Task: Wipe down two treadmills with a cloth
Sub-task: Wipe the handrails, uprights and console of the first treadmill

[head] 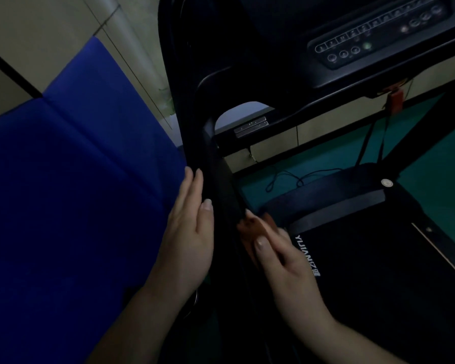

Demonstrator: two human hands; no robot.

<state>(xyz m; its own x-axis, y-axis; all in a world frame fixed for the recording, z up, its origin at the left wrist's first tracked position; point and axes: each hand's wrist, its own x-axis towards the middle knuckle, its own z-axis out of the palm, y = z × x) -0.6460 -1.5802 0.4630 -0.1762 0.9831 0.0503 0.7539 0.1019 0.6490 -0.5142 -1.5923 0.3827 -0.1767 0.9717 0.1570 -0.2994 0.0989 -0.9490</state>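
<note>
Handrail [222, 185]: treadmill's left grip, long axis running 11 to 5 o'clock.
My left hand [192, 232]: fingers straight, flat along its 9 o'clock side.
My right hand [271, 248]: curled round its lower end; nearer.
Cloth: not visible.

1. One view only: head-worn, wide-angle, looking forward and steeply down.
2. Close range: both hands fill the lower centre, left hand [192, 232] and right hand [281, 256], either side of the treadmill's black handrail [221, 179].
3. Console [378, 40] sits top right, tilted in frame; belt deck [378, 271] lower right.
4. Blue mat [76, 193] fills the left half.
5. Dim light; edges bend.
</note>
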